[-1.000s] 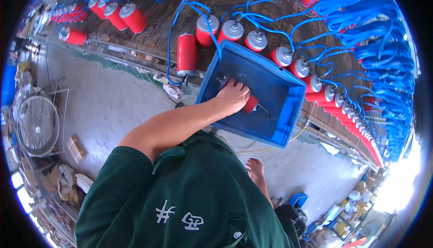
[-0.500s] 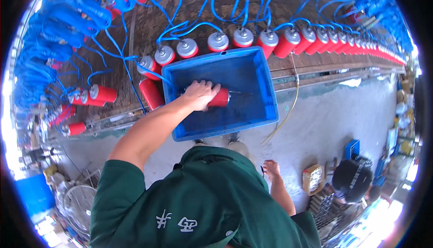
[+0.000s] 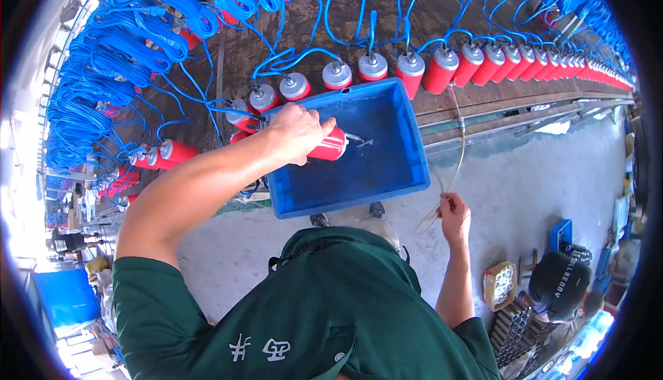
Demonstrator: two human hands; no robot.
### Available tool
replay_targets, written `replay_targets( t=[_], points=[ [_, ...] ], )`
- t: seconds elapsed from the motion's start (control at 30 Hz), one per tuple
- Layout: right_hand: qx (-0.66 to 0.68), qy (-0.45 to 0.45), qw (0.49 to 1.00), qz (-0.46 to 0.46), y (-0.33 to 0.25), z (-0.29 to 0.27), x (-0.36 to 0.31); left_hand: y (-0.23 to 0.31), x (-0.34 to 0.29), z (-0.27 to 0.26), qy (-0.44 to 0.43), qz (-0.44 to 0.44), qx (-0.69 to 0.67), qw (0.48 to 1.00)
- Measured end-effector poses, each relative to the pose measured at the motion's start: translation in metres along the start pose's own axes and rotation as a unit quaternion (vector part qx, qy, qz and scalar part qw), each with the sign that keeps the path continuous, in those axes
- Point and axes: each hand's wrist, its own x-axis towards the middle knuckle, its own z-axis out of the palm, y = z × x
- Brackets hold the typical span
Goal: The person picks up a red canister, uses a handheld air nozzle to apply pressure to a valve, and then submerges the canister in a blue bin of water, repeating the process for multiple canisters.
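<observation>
My left hand (image 3: pixel 297 131) is wrapped round a red cylinder (image 3: pixel 331 145), holding it tilted over the left part of a blue plastic bin (image 3: pixel 352 202). The cylinder's end with the fingers on it is partly hidden. Inside the bin, beside the cylinder, bright streaks show on a dark surface that looks wet. Off the bin's right side, my right hand (image 3: pixel 456 217) has its fingers curled together at a thin yellowish hose (image 3: pixel 462 148), which hangs from the bench edge. The hose seems pinched between thumb and fingers.
Red cylinders with silver caps (image 3: pixel 373 65) and blue cables line the wooden bench (image 3: pixel 242 41) behind the bin. Bundles of coiled blue cable (image 3: pixel 145 34) lie at the left and far side. At lower right stand a round tray (image 3: pixel 500 285) and a person in black (image 3: pixel 558 283).
My left hand has lifted the red cylinder and tilted it more. My right hand has come up and forward to the hose, its fingers now closed. The view has shifted slightly.
</observation>
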Motion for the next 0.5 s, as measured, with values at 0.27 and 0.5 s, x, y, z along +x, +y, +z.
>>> replay_targets(
  t=[0.27,0.5],
  points=[
    [-0.054,-0.089,0.959,-0.264,-0.161,0.059,0.024,0.000,-0.039,0.009,0.031,-0.026,-0.037,0.998],
    [-0.116,-0.315,0.904,-0.265,-0.169,0.133,0.077,-0.002,-0.076,0.053,0.133,-0.037,-0.074,0.988]
  ],
)
